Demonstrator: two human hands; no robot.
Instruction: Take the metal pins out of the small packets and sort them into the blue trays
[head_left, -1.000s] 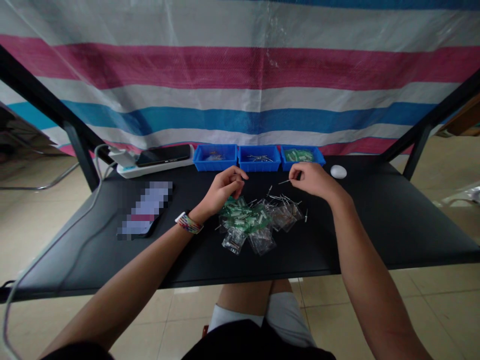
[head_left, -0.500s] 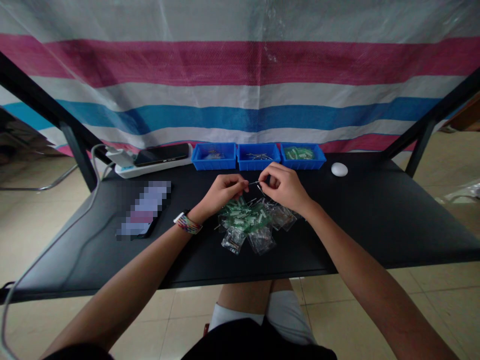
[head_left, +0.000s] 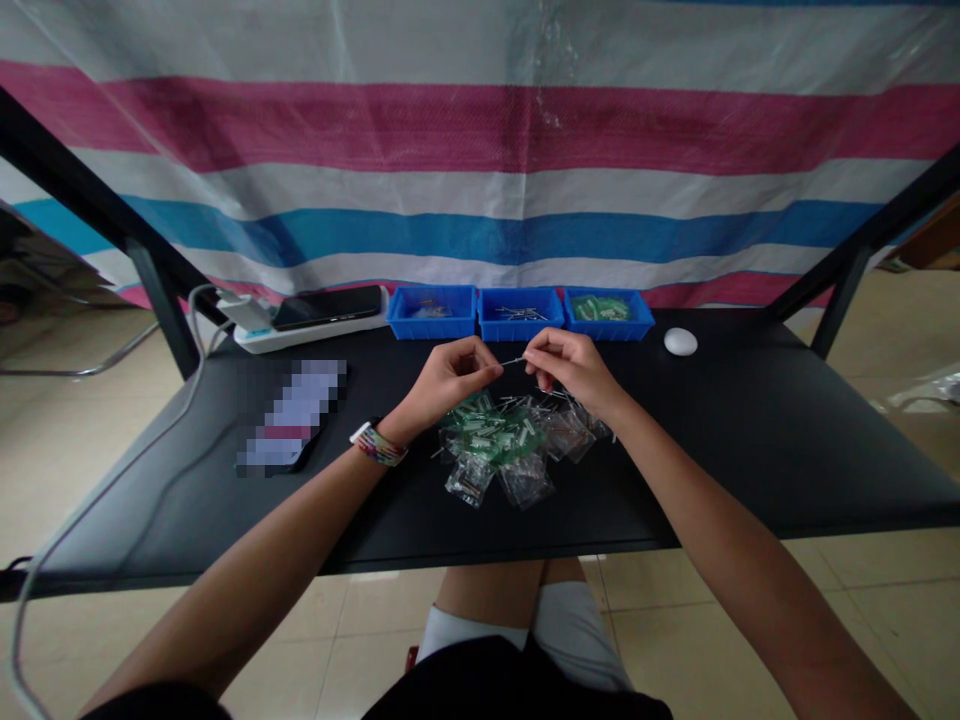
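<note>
My left hand and my right hand meet above a heap of small parts on the black table. Both pinch the ends of a thin metal pin held level between them. What else the left fingers hold, if anything, is hidden. Under the hands lies a pile of green pieces, with clear plastic bags and loose pins beside it. A bright bracelet sits on my left wrist.
Three blue trays stand in a row at the table's back edge. A white power strip with a dark phone on it lies back left, its cable trailing off the table. Another phone lies left. A white round object sits right.
My right hand came in from the right with the pin and met my left hand. Both hands then rose a little, with the pin held between them.
</note>
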